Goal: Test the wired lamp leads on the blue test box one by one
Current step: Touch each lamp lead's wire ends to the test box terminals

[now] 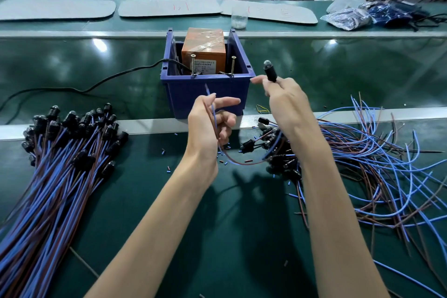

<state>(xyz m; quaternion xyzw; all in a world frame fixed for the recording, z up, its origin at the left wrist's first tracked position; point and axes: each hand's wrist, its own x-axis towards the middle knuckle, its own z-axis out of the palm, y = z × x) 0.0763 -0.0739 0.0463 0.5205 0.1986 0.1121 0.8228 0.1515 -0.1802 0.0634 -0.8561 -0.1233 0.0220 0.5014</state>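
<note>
The blue test box (205,94) stands at the middle of the green bench, with an orange block inside and two upright screws (192,65) on its near rim. My right hand (285,101) grips a black lamp holder (269,71) with its clear bulb pointing up, just right of the box. My left hand (208,123) pinches that lamp's blue and brown leads (212,109), whose ends point up toward the box's front wall. The wires loop down between both hands.
A neat bundle of wired lamps (60,152) lies at the left. A loose tangle of lamps and leads (362,152) lies at the right. A black cable (96,84) runs left from the box. Cut insulation bits dot the mat.
</note>
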